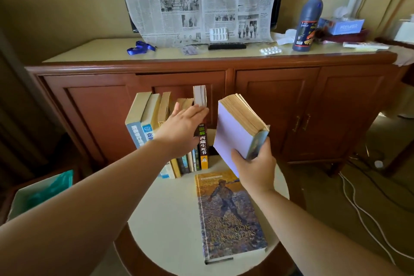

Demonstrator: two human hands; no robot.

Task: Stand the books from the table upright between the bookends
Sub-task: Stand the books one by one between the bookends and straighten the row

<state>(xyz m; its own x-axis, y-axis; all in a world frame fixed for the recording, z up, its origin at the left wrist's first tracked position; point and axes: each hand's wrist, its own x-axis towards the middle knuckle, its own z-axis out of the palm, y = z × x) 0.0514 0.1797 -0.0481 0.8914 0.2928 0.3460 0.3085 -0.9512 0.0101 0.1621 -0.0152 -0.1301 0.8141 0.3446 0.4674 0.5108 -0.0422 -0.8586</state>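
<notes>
Several books stand upright in a row at the far edge of the round table. My left hand lies flat against the row's right end, fingers straight, touching the black-spined book. My right hand grips a thick book with a lilac cover by its spine, held tilted in the air just right of the row. A large illustrated handbook lies flat on the table below it. A dark bookend shows partly behind the black-spined book; I see no other bookend.
A wooden cabinet stands right behind the table, carrying a dark bottle, tissue box, remote and pill packs. A bin with a green bag stands at the left. White cables run across the floor at the right.
</notes>
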